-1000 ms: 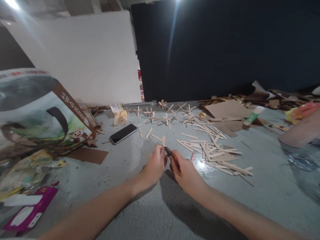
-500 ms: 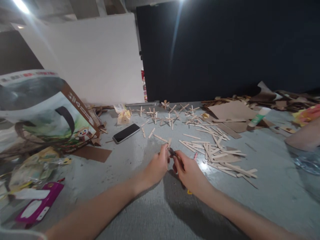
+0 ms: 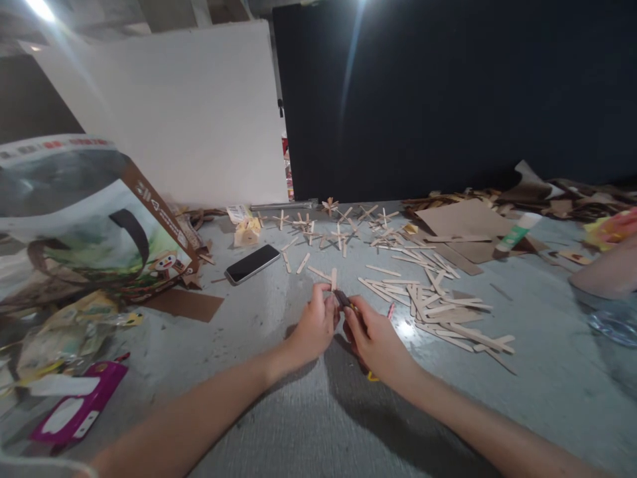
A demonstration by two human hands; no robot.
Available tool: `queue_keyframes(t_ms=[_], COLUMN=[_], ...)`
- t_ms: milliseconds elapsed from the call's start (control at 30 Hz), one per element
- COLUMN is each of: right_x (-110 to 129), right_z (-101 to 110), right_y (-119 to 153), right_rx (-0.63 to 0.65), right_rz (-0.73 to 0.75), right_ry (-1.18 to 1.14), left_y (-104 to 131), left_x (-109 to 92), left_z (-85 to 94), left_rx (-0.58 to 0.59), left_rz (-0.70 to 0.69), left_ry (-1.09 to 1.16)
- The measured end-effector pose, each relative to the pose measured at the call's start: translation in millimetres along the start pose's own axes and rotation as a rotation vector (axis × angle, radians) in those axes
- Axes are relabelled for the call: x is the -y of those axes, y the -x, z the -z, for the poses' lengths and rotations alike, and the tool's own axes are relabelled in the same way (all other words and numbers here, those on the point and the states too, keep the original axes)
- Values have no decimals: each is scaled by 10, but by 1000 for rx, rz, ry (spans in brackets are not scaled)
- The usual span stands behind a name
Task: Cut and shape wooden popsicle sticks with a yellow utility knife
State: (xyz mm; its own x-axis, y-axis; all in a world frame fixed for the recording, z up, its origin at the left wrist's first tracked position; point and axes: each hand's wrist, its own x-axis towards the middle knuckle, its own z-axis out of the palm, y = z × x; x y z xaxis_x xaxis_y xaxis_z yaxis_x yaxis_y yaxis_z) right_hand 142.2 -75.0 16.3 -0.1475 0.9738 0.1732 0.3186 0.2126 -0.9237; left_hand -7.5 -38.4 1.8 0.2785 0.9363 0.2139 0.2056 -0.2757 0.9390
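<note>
My left hand [image 3: 313,323] is closed, pinching a wooden craft stick [image 3: 334,277] whose upper end points up above the fingertips. Closed around a dark-jawed tool that looks like pliers [image 3: 342,299], my right hand [image 3: 375,335] holds its jaws against the lower part of the stick. A yellow bit shows below that hand and a red bit beside it; the rest of the handle is hidden. To the right lies a pile of loose craft sticks [image 3: 438,309]. Beyond my hands stand several star-like crossed-stick pieces [image 3: 339,234].
A phone [image 3: 253,263] lies left of centre. Further left are a printed plastic bag [image 3: 94,226] and a purple case [image 3: 82,405]. Brown cardboard [image 3: 462,229] and a glue stick [image 3: 518,232] lie back right. Another person's arm [image 3: 604,269] reaches in at the right edge.
My left fingers have shifted and the index finger now lifts above the stick. The stick has turned more upright, and the tool's jaws sit slightly further forward.
</note>
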Motion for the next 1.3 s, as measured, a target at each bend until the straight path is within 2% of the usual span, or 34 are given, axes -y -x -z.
queue_keyframes(t_ms=[133,300,500,1100,1300], right_x=[-12,-2,-9,-14,23], right_z=[36,76,57,70,86], right_y=[-17,-53,-64,-48,-39], right_rx=[39,145,170,186,227], right_rz=[-47,-113,-191,-139,-203], right_ry=[-81,-197,-305,-287,-349], left_y=[-16,-48,-50,-45,-50], left_x=[23,30,-20,-58,-97], left_z=[8,1,-20,-56,-54], left_rx=[16,30,50,-30,-4], left_rz=[8,99,155,205,230], left_ry=[61,220,356,467,508])
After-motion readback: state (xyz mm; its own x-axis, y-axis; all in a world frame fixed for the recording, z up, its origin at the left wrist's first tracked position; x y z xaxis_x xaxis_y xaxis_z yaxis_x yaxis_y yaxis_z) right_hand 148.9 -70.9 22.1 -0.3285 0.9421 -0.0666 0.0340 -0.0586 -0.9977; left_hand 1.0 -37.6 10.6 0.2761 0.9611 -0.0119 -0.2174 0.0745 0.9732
